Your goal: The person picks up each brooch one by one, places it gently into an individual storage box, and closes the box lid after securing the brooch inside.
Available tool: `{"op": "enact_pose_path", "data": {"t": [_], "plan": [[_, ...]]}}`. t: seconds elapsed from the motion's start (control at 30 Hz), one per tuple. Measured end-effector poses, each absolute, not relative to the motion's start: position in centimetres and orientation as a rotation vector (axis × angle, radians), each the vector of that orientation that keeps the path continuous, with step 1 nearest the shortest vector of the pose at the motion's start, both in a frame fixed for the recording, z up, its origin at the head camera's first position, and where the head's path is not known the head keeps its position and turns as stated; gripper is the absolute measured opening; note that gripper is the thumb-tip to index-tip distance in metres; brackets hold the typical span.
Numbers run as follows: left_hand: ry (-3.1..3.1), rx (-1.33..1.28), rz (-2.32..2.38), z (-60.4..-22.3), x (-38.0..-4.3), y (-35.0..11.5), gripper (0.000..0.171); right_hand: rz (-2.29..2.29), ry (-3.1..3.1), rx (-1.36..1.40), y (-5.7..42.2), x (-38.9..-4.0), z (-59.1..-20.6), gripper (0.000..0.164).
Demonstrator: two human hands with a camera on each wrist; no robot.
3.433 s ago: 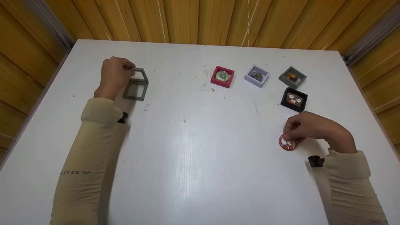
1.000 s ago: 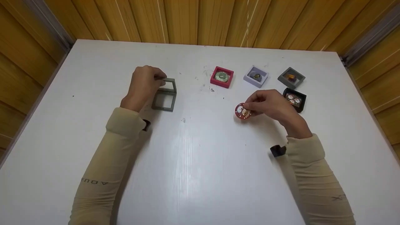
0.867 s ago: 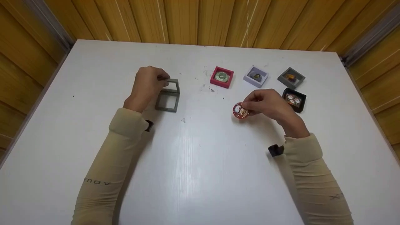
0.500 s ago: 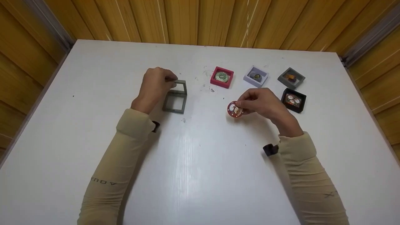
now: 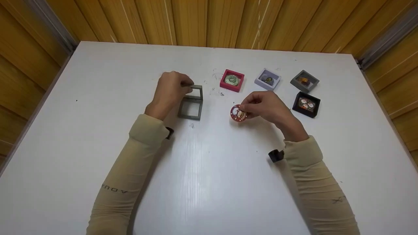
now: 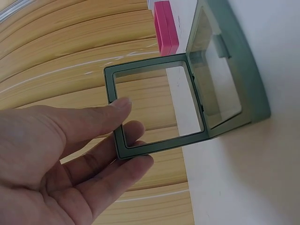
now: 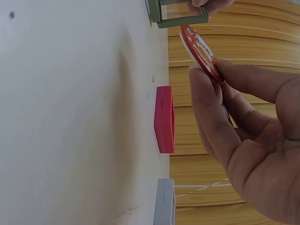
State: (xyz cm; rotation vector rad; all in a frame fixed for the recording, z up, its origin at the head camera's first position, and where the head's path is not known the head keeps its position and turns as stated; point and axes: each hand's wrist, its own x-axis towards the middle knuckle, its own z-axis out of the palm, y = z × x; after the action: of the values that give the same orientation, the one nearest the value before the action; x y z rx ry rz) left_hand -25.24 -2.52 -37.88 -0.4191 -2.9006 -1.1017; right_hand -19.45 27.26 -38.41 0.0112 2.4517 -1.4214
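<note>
In the head view my left hand (image 5: 171, 91) pinches the raised lid of a grey-green hinged display case (image 5: 189, 117). Its lower half lies towards the table, and clear film spans both halves. The left wrist view shows the thumb and fingers on the outer edge of the lid frame (image 6: 109, 84), with nothing inside the case. To the right, my right hand (image 5: 269, 106) holds a red round chip (image 5: 237, 114) with a cartoon print between thumb and fingers. In the right wrist view the chip (image 7: 201, 54) is tilted, above the table and apart from the case.
Along the far side stand a red case (image 5: 232, 87) with a green chip, a lilac case (image 5: 266, 86), a grey case (image 5: 305, 88) and a black case (image 5: 305, 112), each holding a small item. Wood-patterned panels (image 5: 209, 23) rise behind the white table (image 5: 209, 182).
Both hands have come closer together near the table's middle. My left hand has carried the open case rightward, and my right hand has brought the red chip leftward and away from me.
</note>
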Motion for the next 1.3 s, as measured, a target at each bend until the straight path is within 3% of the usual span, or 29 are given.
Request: {"op": "enact_pose_path", "data": {"t": [1.3], "plan": [[-2.95, -0.543, -1.015, -37.9, -24.8, 2.9, 0.017, -1.466, 2.449, 0.013, 24.3, -20.3, -39.6, 0.014]]}}
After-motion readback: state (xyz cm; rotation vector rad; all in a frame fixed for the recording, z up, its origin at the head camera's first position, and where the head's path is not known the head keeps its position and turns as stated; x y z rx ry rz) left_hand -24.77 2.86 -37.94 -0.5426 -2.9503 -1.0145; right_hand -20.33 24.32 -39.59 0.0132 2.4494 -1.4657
